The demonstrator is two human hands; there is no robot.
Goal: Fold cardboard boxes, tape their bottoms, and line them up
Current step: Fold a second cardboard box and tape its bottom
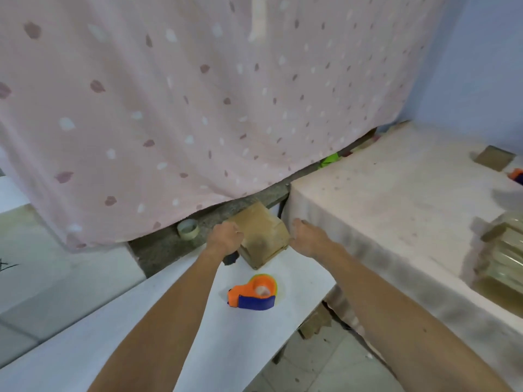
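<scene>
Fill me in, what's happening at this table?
A person has a small folded cardboard box at the far end of the white table. The left hand grips its left side; the right hand sits at its right side, grip unclear. An orange-and-blue tape dispenser lies nearer, untouched.

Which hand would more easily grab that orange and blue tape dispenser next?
Probably the left hand: the tape dispenser lies on the white table nearer its forearm than the right's. The right hand is no closer; both flank the cardboard box.
</scene>
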